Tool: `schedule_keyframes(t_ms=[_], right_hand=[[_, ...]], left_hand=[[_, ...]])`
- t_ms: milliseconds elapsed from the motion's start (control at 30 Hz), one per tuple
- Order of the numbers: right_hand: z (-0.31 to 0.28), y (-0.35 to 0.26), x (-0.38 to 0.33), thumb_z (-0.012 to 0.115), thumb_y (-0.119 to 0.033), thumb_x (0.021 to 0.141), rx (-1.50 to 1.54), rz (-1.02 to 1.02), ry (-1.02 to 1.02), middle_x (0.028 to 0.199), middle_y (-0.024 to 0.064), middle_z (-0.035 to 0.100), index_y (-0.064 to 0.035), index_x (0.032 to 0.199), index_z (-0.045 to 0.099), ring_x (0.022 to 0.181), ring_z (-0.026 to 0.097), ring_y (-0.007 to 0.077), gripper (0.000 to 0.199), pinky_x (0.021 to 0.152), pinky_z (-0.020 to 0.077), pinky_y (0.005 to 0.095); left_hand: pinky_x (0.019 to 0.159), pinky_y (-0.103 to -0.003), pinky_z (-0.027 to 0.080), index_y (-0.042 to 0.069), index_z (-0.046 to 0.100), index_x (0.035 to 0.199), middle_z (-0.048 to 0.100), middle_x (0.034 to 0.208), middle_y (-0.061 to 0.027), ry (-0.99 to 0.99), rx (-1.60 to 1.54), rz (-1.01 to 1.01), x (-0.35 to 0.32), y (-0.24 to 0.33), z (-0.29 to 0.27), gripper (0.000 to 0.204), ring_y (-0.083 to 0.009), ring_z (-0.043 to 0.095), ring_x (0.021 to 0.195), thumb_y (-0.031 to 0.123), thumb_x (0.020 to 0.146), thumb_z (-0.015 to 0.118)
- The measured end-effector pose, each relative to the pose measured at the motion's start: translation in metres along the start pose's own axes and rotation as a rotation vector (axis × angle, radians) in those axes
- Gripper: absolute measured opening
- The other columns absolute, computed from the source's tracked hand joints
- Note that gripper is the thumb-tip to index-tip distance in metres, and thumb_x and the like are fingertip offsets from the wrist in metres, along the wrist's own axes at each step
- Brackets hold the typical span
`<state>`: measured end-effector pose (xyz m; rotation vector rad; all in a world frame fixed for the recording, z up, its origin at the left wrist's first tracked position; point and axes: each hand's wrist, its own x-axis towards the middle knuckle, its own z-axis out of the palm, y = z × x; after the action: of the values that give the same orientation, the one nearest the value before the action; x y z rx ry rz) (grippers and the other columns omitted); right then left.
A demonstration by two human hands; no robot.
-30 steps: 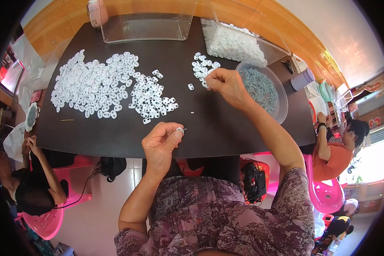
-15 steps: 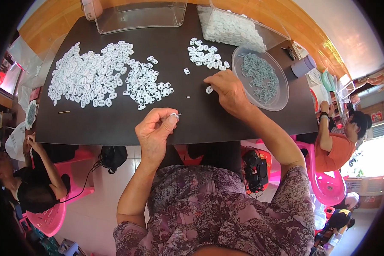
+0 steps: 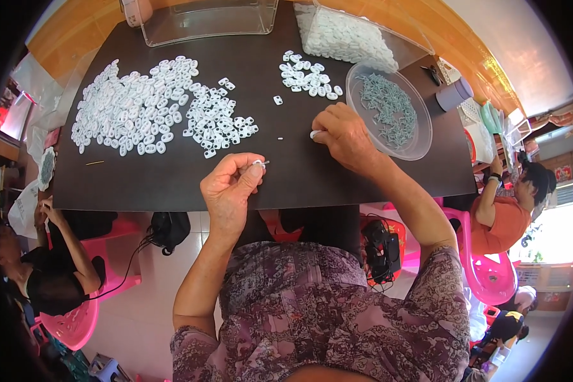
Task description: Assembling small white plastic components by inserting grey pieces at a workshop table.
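Note:
Near the table's front edge, my left hand (image 3: 228,191) is closed, pinching a small white plastic piece (image 3: 258,163) between thumb and forefinger. A thin pin-like end sticks out of that piece to the right. Beside the clear round tub, my right hand (image 3: 345,139) has its fingers curled down at the tabletop, gripping a white oval piece (image 3: 314,134) that is mostly covered. The tub (image 3: 421,141) holds many grey-green screw-like parts (image 3: 388,108). Beyond my right hand lies a small pile of white oval pieces (image 3: 309,77). One loose white piece (image 3: 277,100) rests left of it.
A large heap of white ovals (image 3: 130,105) and a heap of squarish white pieces (image 3: 216,121) cover the left side. Behind stand a clear bin (image 3: 210,32) and a bin of white pieces (image 3: 347,38). A lavender cup (image 3: 454,95) stands right. People sit on both sides.
My right hand has drawn its fingers in and closed on the white oval piece, which lay beside its fingers before. My left hand keeps its pinch and has hardly moved.

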<state>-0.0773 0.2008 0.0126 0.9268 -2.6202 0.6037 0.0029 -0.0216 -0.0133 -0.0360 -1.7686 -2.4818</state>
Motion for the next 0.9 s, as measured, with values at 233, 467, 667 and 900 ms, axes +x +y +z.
schedule_keyframes(t_ms=[233,467,667,900], right_hand=[[-0.006,-0.031,0.002,0.066,-0.004,0.075,0.729,0.513,-0.115,0.073,0.0001,0.060,-0.0011,0.087,0.062,0.067,0.055,0.0093,0.013,0.060,0.0432,0.0242],[-0.001,-0.062,0.003,0.066,-0.006,0.077,1.157,0.608,-0.024,0.073,0.0001,0.061,0.0007,0.090,0.065,0.064,0.051,0.0043,0.014,0.056,0.0396,0.0184],[0.007,-0.070,0.001,0.065,-0.006,0.078,1.237,0.634,-0.028,0.077,0.0016,0.063,-0.0002,0.092,0.064,0.066,0.052,0.0056,0.015,0.058,0.0397,0.0192],[0.008,-0.078,0.003,0.065,-0.005,0.078,1.241,0.588,0.000,0.077,0.0018,0.063,0.0002,0.091,0.065,0.067,0.053,0.0054,0.014,0.060,0.0409,0.0190]], left_hand=[[0.053,-0.019,0.041,-0.002,0.064,0.092,0.061,0.074,-0.0049,0.064,-0.006,-0.056,0.001,0.004,0.004,0.013,-0.0083,0.052,0.060,0.005,0.082,0.063],[0.051,-0.017,0.039,-0.001,0.063,0.098,0.060,0.073,-0.0019,0.066,-0.032,-0.075,-0.007,0.016,0.012,0.016,-0.0054,0.052,0.061,0.005,0.083,0.062],[0.048,-0.016,0.039,-0.001,0.061,0.095,0.061,0.073,-0.0022,0.078,-0.047,-0.108,-0.012,0.016,0.014,0.013,-0.0044,0.052,0.059,0.004,0.082,0.062],[0.049,-0.018,0.040,-0.002,0.061,0.091,0.061,0.073,-0.0055,0.094,-0.015,-0.132,-0.015,0.018,0.016,0.012,-0.0074,0.053,0.058,0.005,0.082,0.061]])
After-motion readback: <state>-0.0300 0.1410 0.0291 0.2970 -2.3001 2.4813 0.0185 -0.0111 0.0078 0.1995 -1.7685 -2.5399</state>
